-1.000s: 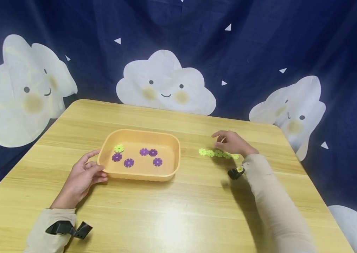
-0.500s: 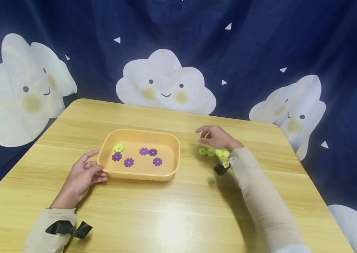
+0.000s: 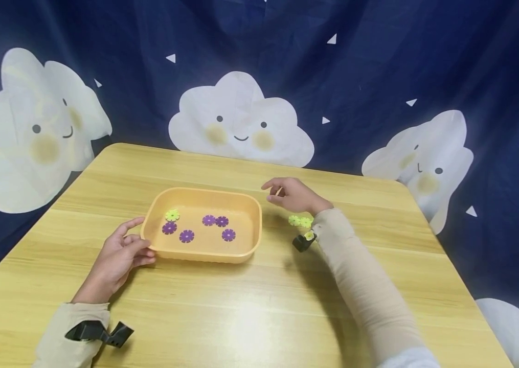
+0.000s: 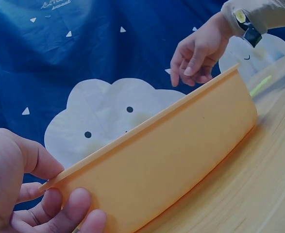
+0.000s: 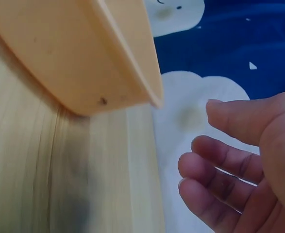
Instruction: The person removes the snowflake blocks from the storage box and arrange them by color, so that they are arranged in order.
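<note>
A shallow orange plastic basin (image 3: 204, 255) stands on the table, holding several purple flower-shaped plastic discs (image 3: 187, 236) and a yellow-green one (image 3: 172, 215). My left hand (image 3: 114, 258) grips its left corner; in the left wrist view the thumb lies at the rim (image 4: 132, 136) and other fingers curl below it. Just right of the basin, my right hand (image 3: 296, 196) hovers with fingers loosely bent and nothing in them, as the right wrist view of the hand (image 5: 266, 155) also shows. Yellow-green discs (image 3: 299, 221) lie beneath the right wrist, partly hidden by the sleeve.
The wooden table (image 3: 222, 317) has rounded far corners. Behind it hangs a dark blue curtain (image 3: 351, 76) printed with white smiling clouds (image 3: 241, 122). Each sleeve carries a black wrist mount, such as the left one (image 3: 100, 333).
My right hand has moved left from above the yellow-green row toward the basin's right side, its forearm now covering part of that row. The left hand and basin stay in place.
</note>
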Available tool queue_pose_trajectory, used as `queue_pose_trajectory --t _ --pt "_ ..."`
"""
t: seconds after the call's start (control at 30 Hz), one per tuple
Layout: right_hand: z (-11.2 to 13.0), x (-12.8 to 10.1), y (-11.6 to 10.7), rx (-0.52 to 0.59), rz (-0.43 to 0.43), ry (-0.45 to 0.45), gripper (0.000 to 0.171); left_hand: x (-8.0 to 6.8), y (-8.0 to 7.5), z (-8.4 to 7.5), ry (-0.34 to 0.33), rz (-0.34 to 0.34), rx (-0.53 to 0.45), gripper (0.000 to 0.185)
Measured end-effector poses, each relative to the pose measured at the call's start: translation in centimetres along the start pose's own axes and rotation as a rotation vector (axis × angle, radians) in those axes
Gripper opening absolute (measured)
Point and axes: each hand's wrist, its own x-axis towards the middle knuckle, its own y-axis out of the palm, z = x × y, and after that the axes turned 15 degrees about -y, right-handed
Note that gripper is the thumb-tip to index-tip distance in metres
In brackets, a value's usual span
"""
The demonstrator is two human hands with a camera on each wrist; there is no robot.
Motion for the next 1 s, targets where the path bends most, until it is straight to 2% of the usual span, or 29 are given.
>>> queue_pose_trajectory --t 0.23,0.37,0.83,1.0 --pt "1.0 1.6 1.1 0.161 -0.001 0.009 0.030 0.0 0.0 0.0 -0.007 -0.006 0.010 0.065" --pt "1.5 2.4 1.5 0.200 0.013 -0.008 0.029 0.0 0.0 0.0 -0.007 -0.008 0.007 0.065" --pt "2.8 5.3 2.5 0.196 0.076 -0.078 0.033 0.3 0.2 -0.6 0.000 -0.009 0.021 0.065" --pt "3.4 6.2 3.4 0.181 0.157 -0.053 0.036 0.1 0.0 -0.3 0.000 0.000 0.029 0.064"
